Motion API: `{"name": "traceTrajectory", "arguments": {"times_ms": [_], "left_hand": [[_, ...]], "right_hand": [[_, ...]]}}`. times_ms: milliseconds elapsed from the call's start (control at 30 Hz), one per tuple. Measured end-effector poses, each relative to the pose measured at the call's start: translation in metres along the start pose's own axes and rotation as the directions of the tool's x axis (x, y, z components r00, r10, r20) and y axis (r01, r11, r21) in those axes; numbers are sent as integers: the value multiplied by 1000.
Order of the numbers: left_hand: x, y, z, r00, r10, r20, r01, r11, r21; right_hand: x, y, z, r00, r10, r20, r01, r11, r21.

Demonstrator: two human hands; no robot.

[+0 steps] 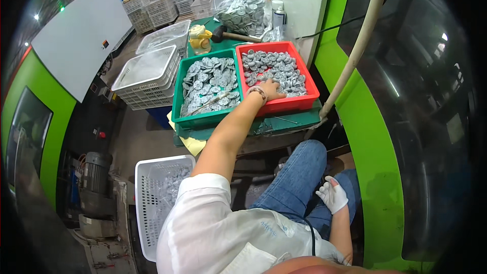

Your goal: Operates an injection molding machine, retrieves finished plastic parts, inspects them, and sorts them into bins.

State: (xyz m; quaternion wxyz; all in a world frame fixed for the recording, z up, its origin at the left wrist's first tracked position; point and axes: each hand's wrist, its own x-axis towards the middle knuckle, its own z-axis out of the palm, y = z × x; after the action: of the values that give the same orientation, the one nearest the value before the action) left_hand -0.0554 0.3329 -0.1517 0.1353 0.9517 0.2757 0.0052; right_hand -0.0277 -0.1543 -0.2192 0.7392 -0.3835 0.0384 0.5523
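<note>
My left hand (272,90), bare with a bracelet at the wrist, reaches into the red tray (289,104). Its fingers are apart and touch the small round grey parts (269,63) heaped there; the fingertips are partly hidden. Left of it stands a green tray (177,94) full of flatter grey discs (205,78), with a thin stick lying on them. In a white glove with one reddish fingertip showing, my right hand (333,196) rests by my thigh. Its fingers are loosely bent and apart, and I see nothing in them.
Behind the trays are a black-headed mallet (238,36), a yellow teapot-shaped container (200,38) and a clear bag of grey discs (243,12). White crates (147,78) stack at the left. A white basket (144,213) stands by my left side. Green machine panels (375,172) close the right.
</note>
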Motion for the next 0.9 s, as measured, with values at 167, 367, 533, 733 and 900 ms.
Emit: {"name": "traceTrajectory", "arguments": {"times_ms": [167, 367, 533, 733, 900], "left_hand": [[1, 18, -11, 997, 64, 38, -64, 998, 2], [-7, 27, -19, 998, 62, -33, -63, 997, -52], [-1, -6, 1, 993, -79, -90, 85, 994, 70], [17, -1, 15, 986, 143, -83, -132, 984, 121], [57, -104, -9, 973, 226, 51, -219, 825, 521]], "right_hand": [[11, -7, 2, 995, -2, -101, -2, 999, -38], [8, -8, 1, 995, 3, -97, -4, 1000, -5], [7, -2, 9, 1000, 5, -22, -5, 1000, 12], [-34, -21, 32, 991, -132, 25, 133, 988, -79], [-62, -49, 27, 603, -765, 226, 358, 6, -934]]}}
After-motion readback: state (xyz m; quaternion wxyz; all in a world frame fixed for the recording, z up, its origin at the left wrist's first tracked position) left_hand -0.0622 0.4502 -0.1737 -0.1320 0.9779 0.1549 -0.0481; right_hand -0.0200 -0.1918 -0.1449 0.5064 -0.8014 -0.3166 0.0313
